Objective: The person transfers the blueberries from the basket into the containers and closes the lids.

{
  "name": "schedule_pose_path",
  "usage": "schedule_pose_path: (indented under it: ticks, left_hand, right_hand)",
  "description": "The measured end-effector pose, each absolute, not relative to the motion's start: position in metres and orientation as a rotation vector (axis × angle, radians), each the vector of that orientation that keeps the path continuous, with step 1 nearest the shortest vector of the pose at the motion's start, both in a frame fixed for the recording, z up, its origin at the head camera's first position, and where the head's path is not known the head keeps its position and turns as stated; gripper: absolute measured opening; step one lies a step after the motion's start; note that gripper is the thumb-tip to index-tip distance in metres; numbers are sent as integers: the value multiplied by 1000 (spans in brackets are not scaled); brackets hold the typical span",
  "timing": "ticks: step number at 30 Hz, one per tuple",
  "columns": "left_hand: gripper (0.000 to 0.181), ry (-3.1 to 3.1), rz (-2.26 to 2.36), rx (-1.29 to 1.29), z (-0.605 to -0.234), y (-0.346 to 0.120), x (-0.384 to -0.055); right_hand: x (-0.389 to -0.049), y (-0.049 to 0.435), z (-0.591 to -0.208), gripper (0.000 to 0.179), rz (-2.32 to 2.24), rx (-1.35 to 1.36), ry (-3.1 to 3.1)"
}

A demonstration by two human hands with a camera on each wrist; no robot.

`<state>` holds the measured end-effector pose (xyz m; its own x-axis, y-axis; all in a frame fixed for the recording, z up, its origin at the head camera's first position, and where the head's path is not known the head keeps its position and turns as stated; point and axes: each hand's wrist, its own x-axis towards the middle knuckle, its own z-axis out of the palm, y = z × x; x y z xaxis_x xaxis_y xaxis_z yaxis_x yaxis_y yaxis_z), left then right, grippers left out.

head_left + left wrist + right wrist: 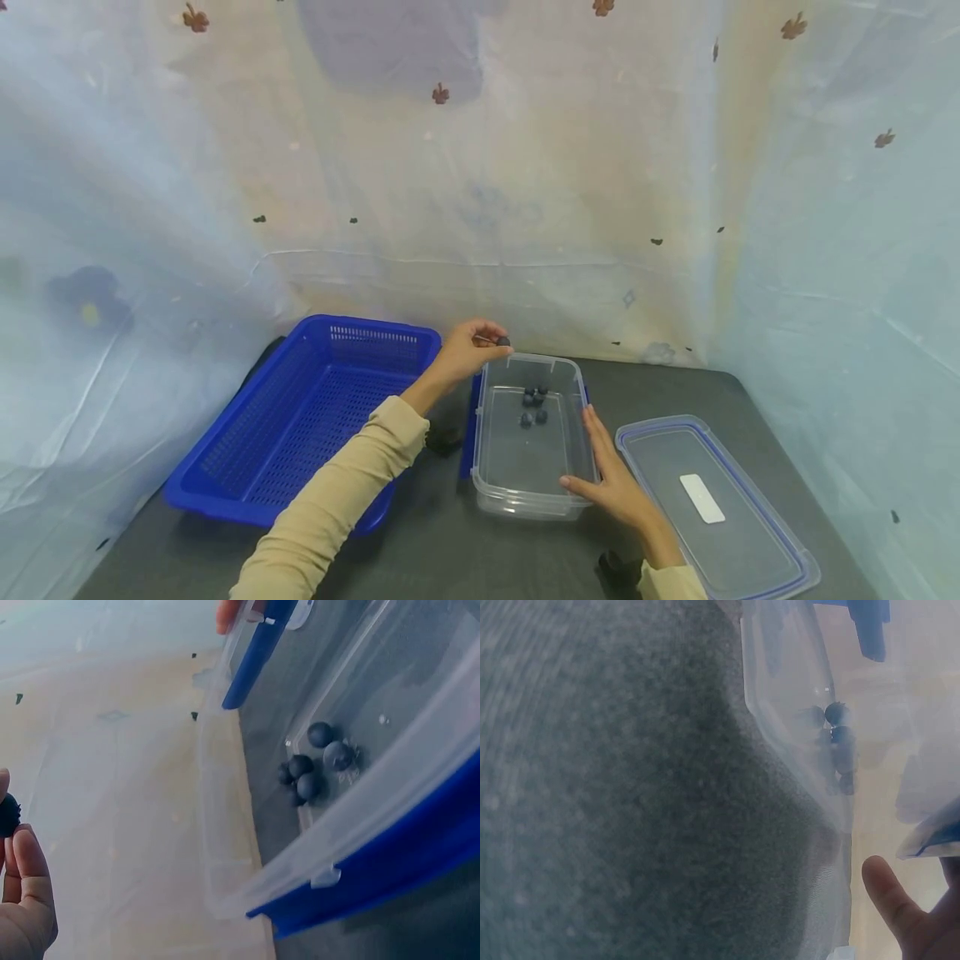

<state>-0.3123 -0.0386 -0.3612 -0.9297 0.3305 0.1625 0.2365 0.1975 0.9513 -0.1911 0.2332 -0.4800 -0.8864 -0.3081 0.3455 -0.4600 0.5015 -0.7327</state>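
My left hand (471, 352) pinches a blueberry (503, 341) between thumb and fingertips, just above the far left corner of a clear plastic container (536, 483). The left wrist view shows this blueberry (9, 815) at the left edge, its ragged crown facing the container. Several more blueberries (308, 787) lie clustered on the container's floor, toward its far end. My right hand (617, 483) rests along the container's right side, fingers straight and thumb spread toward the near right corner. The right wrist view catches only its thumb (891, 894) and part of the palm.
A blue perforated basket (300, 433) stands on the left of the dark table. At right lies a clear lid (738, 508) with a blue seal and a white label. Blue clip flaps (390, 862) hang from the container's sides. A patterned plastic sheet (480, 183) surrounds the table.
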Motion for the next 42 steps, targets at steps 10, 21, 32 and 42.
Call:
schedule_pose_path:
  ticks: [10,21,32,42]
  left_hand:
    - [26,2295,1946,483,-372,-15,-316]
    - [31,2264,1945,374,-376,6,-327]
    - [21,2354,1969,167,-395,28,-331]
    - [22,2356,1963,53,-414,45,-323]
  right_hand:
    - [-192,233,-480,103,1324,676,-2573]
    - [-192,233,-475,103,1360,657,-2599]
    - [-193,234,-477,103,1370,655,-2598]
    - [-192,234,-479,101,1351,660,-2599]
